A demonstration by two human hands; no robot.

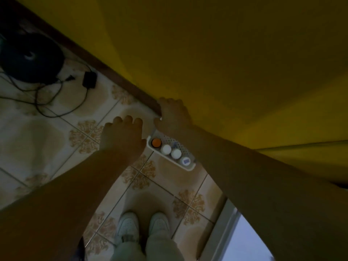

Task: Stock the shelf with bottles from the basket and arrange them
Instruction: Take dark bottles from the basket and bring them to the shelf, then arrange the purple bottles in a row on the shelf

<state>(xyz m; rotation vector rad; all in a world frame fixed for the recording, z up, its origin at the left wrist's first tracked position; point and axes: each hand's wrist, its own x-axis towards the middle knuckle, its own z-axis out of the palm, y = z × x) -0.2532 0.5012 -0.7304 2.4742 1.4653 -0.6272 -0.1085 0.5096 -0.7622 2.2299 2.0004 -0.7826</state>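
Both forearms [263,185] cross above basket [170,150], cables [47,95] left.

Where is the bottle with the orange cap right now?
In the head view, the orange-capped bottle stands at the far end of the white basket on the tiled floor, beside two white-capped bottles, just below and between the left hand and right hand.
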